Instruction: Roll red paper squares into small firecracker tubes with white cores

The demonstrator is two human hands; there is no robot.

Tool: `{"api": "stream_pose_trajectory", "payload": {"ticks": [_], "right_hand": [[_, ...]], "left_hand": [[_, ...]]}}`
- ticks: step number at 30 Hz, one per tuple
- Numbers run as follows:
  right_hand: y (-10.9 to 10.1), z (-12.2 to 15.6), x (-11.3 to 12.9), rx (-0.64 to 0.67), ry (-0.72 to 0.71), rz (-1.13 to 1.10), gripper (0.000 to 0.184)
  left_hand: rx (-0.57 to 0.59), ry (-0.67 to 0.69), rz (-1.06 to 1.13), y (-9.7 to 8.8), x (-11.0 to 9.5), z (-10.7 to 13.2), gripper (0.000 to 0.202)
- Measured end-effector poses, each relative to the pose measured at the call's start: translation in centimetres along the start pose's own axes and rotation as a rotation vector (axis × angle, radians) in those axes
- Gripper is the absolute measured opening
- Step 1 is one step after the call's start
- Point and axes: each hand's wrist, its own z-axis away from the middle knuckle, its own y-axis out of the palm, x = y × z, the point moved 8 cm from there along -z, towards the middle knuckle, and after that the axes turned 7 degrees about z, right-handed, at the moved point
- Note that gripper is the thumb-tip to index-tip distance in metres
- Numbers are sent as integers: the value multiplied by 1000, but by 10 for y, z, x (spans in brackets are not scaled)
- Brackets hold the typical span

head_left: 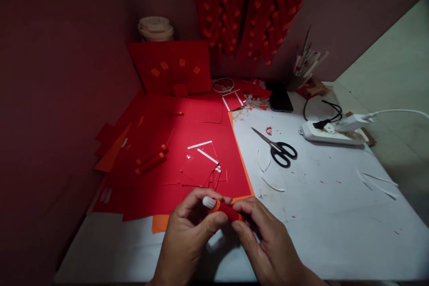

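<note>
Pinching one red roll (229, 211) between thumb and fingers, the left hand (187, 234) has the end with the white tip (208, 202), and the right hand (268, 237) pinches the other end, over the near side of the table (335, 232). Farther left, two orange-ended rolls (150, 164) lie side by side on red paper (201, 129). Right of the paper: one pair of scissors (275, 145), then one power strip (335, 134) with two plugs. Beyond: one phone (280, 98); far left, one card (172, 53) bearing four orange squares, one bucket (156, 30) behind. Farthest hang two clusters of rolls (224, 9), too many to count.
</note>
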Motion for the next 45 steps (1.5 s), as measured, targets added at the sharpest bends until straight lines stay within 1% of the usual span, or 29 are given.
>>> {"api": "stream_pose_trajectory", "payload": {"ticks": [3, 4, 5, 8, 11, 12, 15, 17, 19, 20, 22, 25, 26, 28, 30, 33, 36, 39, 41, 43, 45], "right_hand": [[3, 2, -9, 40, 144, -75, 17], [5, 2, -12, 63, 196, -110, 18], [7, 3, -14, 83, 248, -147, 21], [13, 6, -19, 129, 377, -224, 28], [17, 8, -22, 146, 441, -235, 29], [18, 9, -24, 152, 459, -256, 30], [25, 13, -28, 187, 517, -390, 39], [28, 14, -30, 206, 537, -462, 47], [29, 15, -31, 212, 545, -490, 51], [30, 16, -31, 215, 551, -497, 52], [31, 17, -33, 212, 570, -508, 52], [29, 17, -35, 182, 594, -510, 52], [28, 17, -35, 166, 597, -499, 52], [24, 17, -36, 136, 592, -446, 50], [19, 15, -35, 110, 555, -363, 44], [14, 12, -31, 95, 492, -237, 36], [15, 13, -31, 118, 502, -226, 33], [20, 15, -32, 137, 537, -341, 36], [23, 17, -33, 148, 558, -410, 39], [25, 18, -34, 158, 583, -441, 40], [25, 20, -36, 157, 602, -436, 40]], "left_hand": [[19, -36, 68, 5, 1, -2, 43], [20, -50, 77, 6, 2, -2, 45], [18, -61, 69, 7, 2, -2, 41], [-18, -53, 18, 5, 2, -3, 19], [-56, -19, 7, 3, 0, -5, 19], [-51, -20, 14, 4, 1, -5, 20], [37, -83, 60, 13, 8, -6, 17], [109, -140, 103, 19, 14, -5, 15], [149, -184, 140, 23, 19, -4, 16], [147, -193, 146, 22, 21, -4, 16], [94, -188, 138, 17, 21, -4, 18], [-54, -122, 115, 4, 15, -4, 21], [-90, -83, 98, 1, 11, -4, 22], [-121, -6, 34, -2, 3, -3, 21], [-83, 39, -83, 2, -4, -2, 21], [-18, 63, -315, 8, -9, -1, 26], [-3, 86, -485, 9, -14, 1, 32], [4, 62, -482, 6, -16, 2, 37], [-27, 55, -440, 1, -18, 4, 40], [-71, 96, -443, -3, -24, 4, 42], [-104, 180, -506, -3, -33, 5, 43]]}}
